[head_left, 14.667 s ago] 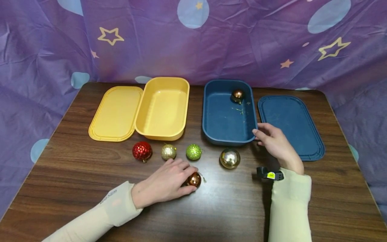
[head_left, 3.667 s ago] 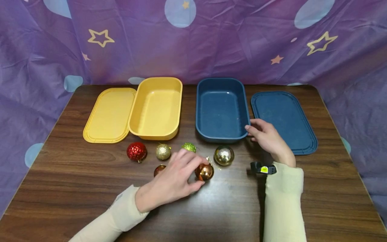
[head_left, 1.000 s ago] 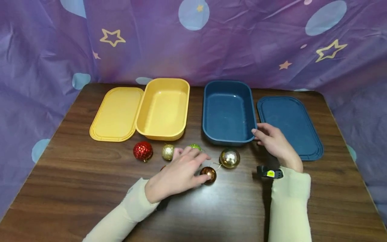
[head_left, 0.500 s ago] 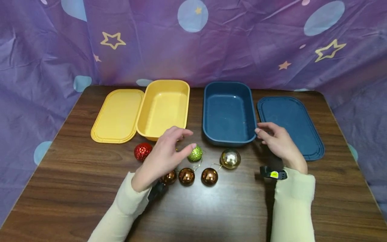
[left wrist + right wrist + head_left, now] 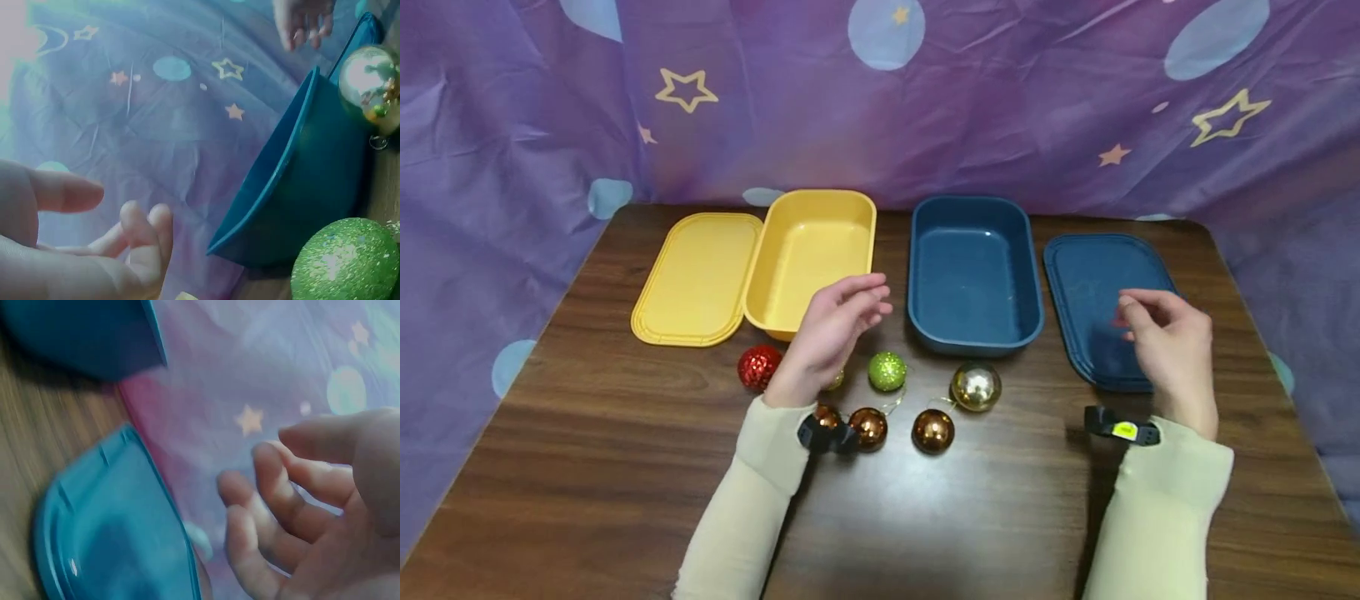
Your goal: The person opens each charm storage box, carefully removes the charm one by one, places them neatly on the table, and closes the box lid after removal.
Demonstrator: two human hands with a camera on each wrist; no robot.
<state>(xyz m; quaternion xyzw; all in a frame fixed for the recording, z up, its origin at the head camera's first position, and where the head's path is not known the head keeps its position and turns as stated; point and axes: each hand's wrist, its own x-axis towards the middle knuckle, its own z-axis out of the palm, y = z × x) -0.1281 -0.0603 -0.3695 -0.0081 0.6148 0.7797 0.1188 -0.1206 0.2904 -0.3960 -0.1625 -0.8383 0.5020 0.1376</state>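
Observation:
My left hand [image 5: 831,333] hovers over the front of the yellow box [image 5: 808,250], fingers loosely bent, nothing in it. Below it stand a green glitter ornament [image 5: 887,371], a red ornament [image 5: 759,367] and a gold glitter one [image 5: 837,379], mostly hidden behind the wrist. Three shiny brown ornaments, the rightmost [image 5: 933,431] by a larger glossy gold ornament [image 5: 976,387], form a nearer row; the left wrist strap partly covers the leftmost. My right hand [image 5: 1176,350] is raised over the blue lid [image 5: 1090,292], fingers loosely curled and holding nothing, as the right wrist view also shows.
A blue box [image 5: 977,287] with nothing in it stands between the yellow box and the blue lid. The yellow lid [image 5: 700,279] lies flat at the left, against the yellow box. A purple curtain [image 5: 1000,100] hangs behind the wooden table [image 5: 587,433].
The left hand has left the brown ornaments and risen toward the yellow box. My right hand has let go of the blue box's rim and moved right. Earlier, a brown ornament lay inside that box.

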